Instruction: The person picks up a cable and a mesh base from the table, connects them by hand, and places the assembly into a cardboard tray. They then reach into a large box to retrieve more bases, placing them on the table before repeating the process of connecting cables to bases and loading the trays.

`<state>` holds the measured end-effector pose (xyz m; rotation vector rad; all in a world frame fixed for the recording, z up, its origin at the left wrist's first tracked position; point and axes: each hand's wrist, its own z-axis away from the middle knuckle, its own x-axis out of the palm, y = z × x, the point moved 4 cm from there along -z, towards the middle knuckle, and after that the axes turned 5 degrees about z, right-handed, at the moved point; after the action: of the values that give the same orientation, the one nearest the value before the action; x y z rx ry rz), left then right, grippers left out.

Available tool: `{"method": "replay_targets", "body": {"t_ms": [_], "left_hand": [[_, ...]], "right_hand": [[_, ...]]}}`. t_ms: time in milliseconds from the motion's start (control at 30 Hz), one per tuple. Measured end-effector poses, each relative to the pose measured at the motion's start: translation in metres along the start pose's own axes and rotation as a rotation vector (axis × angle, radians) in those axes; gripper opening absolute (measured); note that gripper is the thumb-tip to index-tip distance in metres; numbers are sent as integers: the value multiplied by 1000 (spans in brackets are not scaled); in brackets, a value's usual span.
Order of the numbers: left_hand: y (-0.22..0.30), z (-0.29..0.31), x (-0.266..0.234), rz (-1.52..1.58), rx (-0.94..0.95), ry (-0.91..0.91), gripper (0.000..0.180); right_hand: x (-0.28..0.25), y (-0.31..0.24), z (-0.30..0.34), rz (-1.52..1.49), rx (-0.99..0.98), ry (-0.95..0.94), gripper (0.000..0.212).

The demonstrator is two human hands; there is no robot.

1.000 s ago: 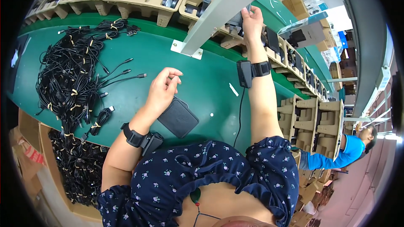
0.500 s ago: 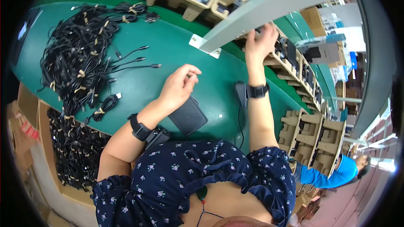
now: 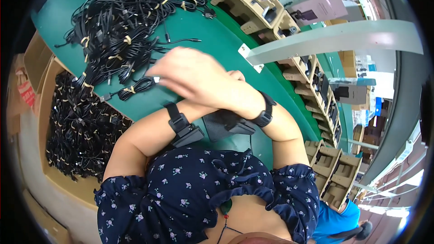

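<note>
My right hand crosses over my left forearm and reaches toward the pile of black cables. It is blurred, but thumb and fingers look apart, with nothing visible between them. A banded cable bundle with a light plug end lies just beyond its fingertips. Most of my left hand is hidden behind my right wrist; only some fingertips show, so its grip cannot be made out. Beneath my crossed arms, a dark flat pad lies on the green table. Black straps with small boxes sit on both wrists.
Moulded pulp trays with black parts line the far edge and continue right. A metal post is bolted to the table. A cardboard box of cables stands lower left. Stacked trays and a person in blue are lower right.
My right hand has left the trays at the right and swung left across my left forearm toward the cables. The whole view has shifted, and my left hand is now mostly covered.
</note>
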<state>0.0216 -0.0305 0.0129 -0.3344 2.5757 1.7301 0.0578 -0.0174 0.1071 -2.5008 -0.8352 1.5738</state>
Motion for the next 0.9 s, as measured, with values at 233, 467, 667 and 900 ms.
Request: {"method": "replay_targets", "body": {"t_ms": [233, 467, 667, 900], "left_hand": [[-15, 3, 8, 90, -104, -28, 20], [-15, 1, 25, 327, -45, -71, 20], [-5, -7, 25, 331, -444, -206, 17], [11, -11, 9, 1104, -475, -19, 15]], "right_hand": [[93, -3, -26, -163, 121, -486, 28], [39, 16, 11, -163, 209, -315, 32], [-47, 34, 87, -714, 887, 282, 28], [-98, 13, 145, -826, 888, 695, 33]]}}
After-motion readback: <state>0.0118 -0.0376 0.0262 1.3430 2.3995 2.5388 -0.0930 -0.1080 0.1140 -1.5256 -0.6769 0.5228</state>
